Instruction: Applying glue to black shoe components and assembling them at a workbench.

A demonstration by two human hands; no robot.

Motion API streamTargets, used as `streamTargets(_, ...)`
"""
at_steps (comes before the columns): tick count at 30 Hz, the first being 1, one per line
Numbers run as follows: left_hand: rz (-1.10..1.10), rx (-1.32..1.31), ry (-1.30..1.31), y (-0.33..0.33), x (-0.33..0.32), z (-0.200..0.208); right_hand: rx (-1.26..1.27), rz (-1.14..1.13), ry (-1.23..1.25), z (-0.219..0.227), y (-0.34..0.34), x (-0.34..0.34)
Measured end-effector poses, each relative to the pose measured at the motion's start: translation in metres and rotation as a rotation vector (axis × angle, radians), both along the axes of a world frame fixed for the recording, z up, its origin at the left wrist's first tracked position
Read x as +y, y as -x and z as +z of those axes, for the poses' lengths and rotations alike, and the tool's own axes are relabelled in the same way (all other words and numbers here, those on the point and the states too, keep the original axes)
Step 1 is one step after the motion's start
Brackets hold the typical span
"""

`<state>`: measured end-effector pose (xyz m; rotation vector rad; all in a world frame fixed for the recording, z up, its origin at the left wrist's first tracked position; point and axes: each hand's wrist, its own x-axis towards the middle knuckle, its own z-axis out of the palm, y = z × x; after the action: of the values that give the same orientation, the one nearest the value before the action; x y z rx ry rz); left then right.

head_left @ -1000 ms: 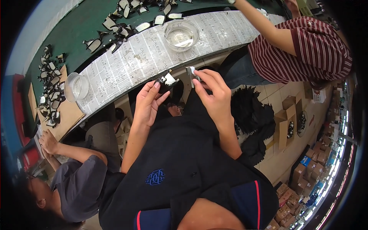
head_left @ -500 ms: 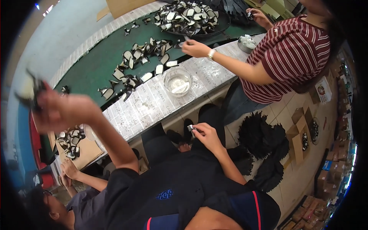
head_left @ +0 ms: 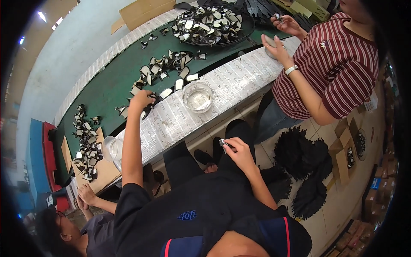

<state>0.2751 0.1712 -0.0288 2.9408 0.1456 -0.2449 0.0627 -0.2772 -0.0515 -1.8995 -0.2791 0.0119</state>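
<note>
My left hand (head_left: 142,99) reaches over the table's edge to a loose row of black pieces with cream oval pads (head_left: 148,79). Its fingers are closed on one dark piece (head_left: 153,98) at the near end of that row. Down in front of my body, my right hand (head_left: 238,150) pinches a small white-and-dark object (head_left: 222,143), too small to name. A clear round tub (head_left: 198,97) with something white in it stands right of my left hand. A second cluster of the black pieces (head_left: 87,139) lies to the left, beside another clear tub (head_left: 112,148).
A large black tray (head_left: 250,32) heaped with such pieces stands at the back. A person in a striped shirt (head_left: 317,68) works on the right; another person (head_left: 100,231) sits at lower left. Black fringed bundles (head_left: 299,154) and an open carton (head_left: 340,156) are on the floor.
My left hand has swung from the far left, where it held a black piece with a cream pad, rightward to the row. My right hand stays nearly still. The striped-shirt person's hand has drawn back.
</note>
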Motion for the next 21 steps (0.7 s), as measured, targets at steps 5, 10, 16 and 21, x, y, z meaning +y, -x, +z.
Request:
streamTargets(5,-0.115,-0.461,0.068,0.03,-0.013,-0.004,-0.005,0.026,-0.004,0.003,-0.01,0.007)
streamTargets(10,-0.09,-0.722,0.34,0.038,-0.005,0.004,0.034,0.055,-0.034,0.01,-0.013,0.02)
streamTargets(16,0.228,-0.586,0.958,0.065,-0.012,-0.023,0.076,0.071,-0.029,0.009,-0.013,0.031)
streamTargets(21,0.174,-0.684,0.703,0.09,-0.041,-0.032,0.053,0.078,-0.008,0.01,-0.012,0.036)
